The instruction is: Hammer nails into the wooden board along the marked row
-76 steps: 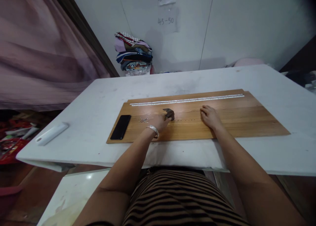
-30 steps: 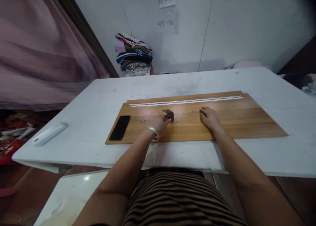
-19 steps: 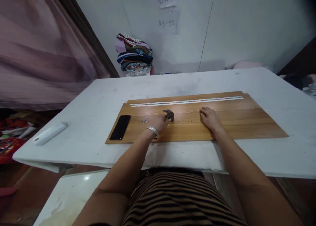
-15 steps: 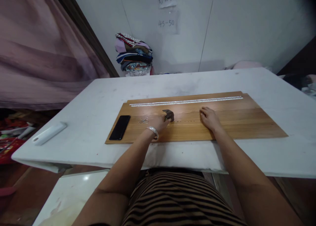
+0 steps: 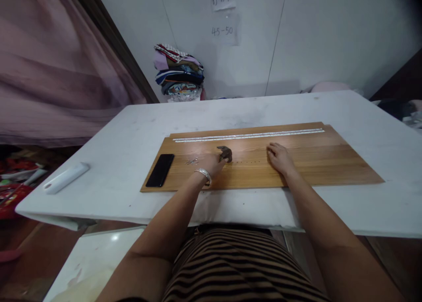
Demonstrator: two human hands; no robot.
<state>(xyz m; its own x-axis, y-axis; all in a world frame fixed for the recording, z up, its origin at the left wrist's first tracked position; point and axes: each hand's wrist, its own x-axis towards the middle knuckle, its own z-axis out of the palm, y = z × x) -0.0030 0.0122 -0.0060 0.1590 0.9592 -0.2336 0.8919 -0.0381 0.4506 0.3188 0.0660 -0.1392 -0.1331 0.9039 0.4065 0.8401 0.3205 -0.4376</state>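
My left hand (image 5: 213,165), with a silver bangle at the wrist, is closed around a claw hammer (image 5: 225,154). The dark hammer head shows past the fingers; most of the handle is hidden under the hand. To the right of the head, a row of small dark nail heads or dots (image 5: 251,162) runs along the wooden board (image 5: 329,161). My right hand (image 5: 280,158) rests on the board beyond the row's right end, fingers loosely bent and apart, holding nothing. Several loose nails (image 5: 192,161) lie in a small heap left of my left hand.
A black phone (image 5: 160,170) lies on the board's left end. Two white measuring strips (image 5: 247,136) run along its far side. On the white table (image 5: 108,161) lies a long white object (image 5: 66,178). Folded cloths (image 5: 180,71) are stacked by the wall.
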